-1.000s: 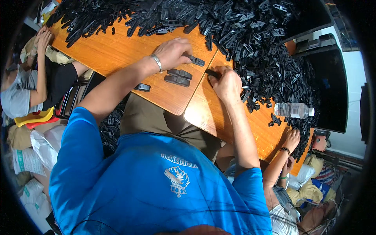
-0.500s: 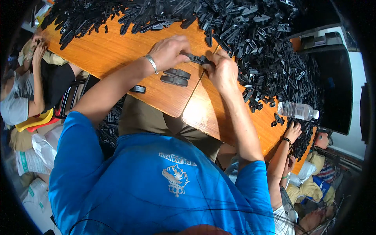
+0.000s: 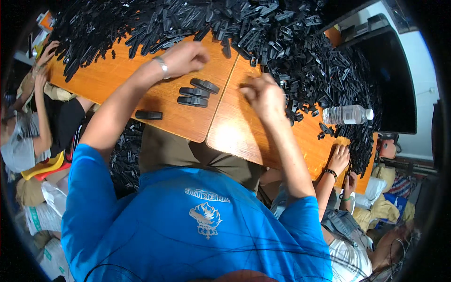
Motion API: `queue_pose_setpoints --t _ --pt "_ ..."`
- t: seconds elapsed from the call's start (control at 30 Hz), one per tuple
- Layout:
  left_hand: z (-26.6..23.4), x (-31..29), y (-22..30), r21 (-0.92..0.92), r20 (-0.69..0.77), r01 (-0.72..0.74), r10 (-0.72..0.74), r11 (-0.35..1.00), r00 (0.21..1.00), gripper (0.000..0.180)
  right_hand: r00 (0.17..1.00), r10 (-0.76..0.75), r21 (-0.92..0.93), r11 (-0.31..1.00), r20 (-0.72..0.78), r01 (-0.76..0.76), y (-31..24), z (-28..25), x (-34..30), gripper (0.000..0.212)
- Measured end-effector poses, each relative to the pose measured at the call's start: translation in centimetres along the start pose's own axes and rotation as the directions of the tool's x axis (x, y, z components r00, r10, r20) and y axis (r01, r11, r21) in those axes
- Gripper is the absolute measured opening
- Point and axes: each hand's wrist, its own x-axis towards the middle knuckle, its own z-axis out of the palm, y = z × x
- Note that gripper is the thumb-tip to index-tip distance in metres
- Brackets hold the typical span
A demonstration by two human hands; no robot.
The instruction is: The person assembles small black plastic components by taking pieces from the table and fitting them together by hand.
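Observation:
My left hand [image 3: 187, 60] hovers over the wooden table, its loosely bent fingers blurred, with nothing visible in them. To its right, my right hand [image 3: 266, 97] is above the table near the seam, fingers bent and somewhat apart, also blurred and seemingly without a part. Between and below the hands lie three black plastic clip-like parts: a tilted upper one [image 3: 205, 86], a middle one [image 3: 194, 92] and a lower one [image 3: 192, 101], close together. A separate black part [image 3: 149, 115] rests near the table's front edge, left of them.
A large heap of black plastic parts [image 3: 188, 21] covers the far side and runs down the right. A clear bottle [image 3: 347, 114] lies at its right edge. One person's hand [image 3: 339, 160] works at right; another person's arms [image 3: 42, 80] are at far left.
The black part that both hands held now lies with the other two. My hands have moved apart, the left one going left. The whole view has shifted slightly.

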Motion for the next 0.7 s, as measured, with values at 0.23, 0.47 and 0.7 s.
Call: queue_pose_setpoints --t 0.23,0.47,0.7 --pt "3.9 6.5 0.1 0.522 -0.206 -0.078 0.214 0.85 0.955 0.023 0.993 0.117 -0.34 0.933 -0.026 -0.119 2.5 -0.8 1.4 0.016" --pt "3.7 4.5 0.1 0.524 -0.236 -0.131 0.292 0.842 0.927 0.023 0.992 0.118 -0.092 0.988 -0.048 -0.122 2.1 -1.0 1.9 0.018" --pt "3.0 2.6 0.2 0.444 -0.238 -0.165 0.294 0.881 0.926 0.016 0.999 -0.03 -0.058 0.998 -0.038 0.028 0.2 0.0 2.0 0.02"
